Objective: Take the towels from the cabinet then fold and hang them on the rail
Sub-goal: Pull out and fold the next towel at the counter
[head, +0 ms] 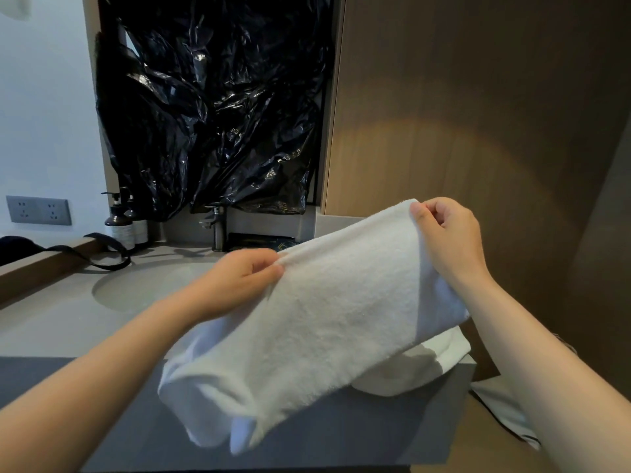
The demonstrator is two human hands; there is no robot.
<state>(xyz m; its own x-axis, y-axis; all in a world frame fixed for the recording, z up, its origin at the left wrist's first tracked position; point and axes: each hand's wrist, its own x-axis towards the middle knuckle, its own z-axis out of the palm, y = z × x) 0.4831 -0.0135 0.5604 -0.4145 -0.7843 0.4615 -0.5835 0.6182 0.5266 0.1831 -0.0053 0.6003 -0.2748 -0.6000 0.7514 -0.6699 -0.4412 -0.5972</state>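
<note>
At the bench [51, 322], my left hand [239, 278] and right hand [447, 237] each pinch a top corner of the white towel [327, 319], each grip closed on cloth, stretching it out above the bench edge, apparently for folding

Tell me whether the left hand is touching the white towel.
Touching. The head view shows the left hand pinching the upper edge of the white towel between thumb and fingers, with no gap.

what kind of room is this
Most likely a bathroom, perhaps a hotel's: a round sink basin sunk in a grey countertop, a dark faucet behind it, and pump bottles standing by the wall to the faucet's left.
</note>
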